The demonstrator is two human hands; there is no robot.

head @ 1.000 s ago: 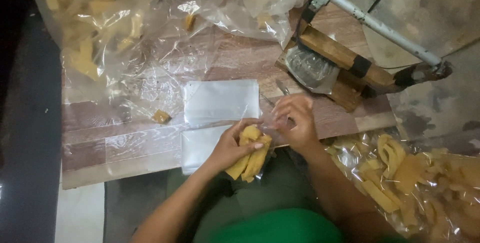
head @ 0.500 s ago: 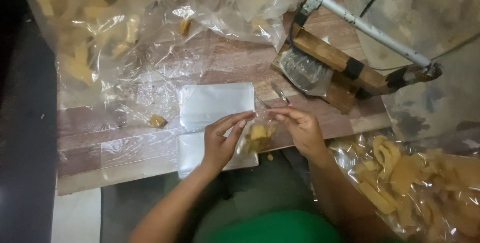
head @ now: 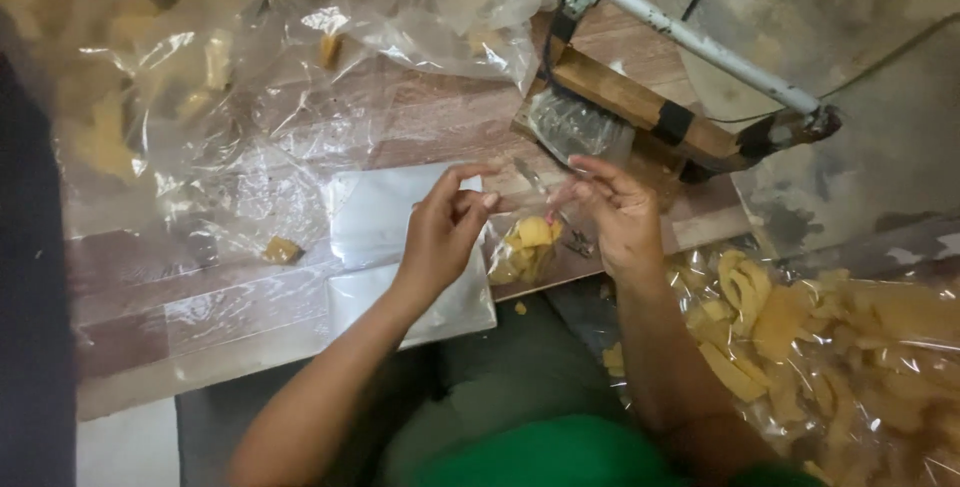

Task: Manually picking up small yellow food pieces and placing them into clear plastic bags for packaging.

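Left hand (head: 440,232) and right hand (head: 615,212) each pinch the small bag (head: 528,247) of yellow chips; bag's clear mouth barely discernible.

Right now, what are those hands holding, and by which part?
Both hands, left hand and right hand, pinch the top edge of a small clear bag of yellow chips.

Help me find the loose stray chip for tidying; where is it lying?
In the head view the stray chip lies left of centre on the wooden board, under clear plastic, left of the flat empty bags and the left hand.
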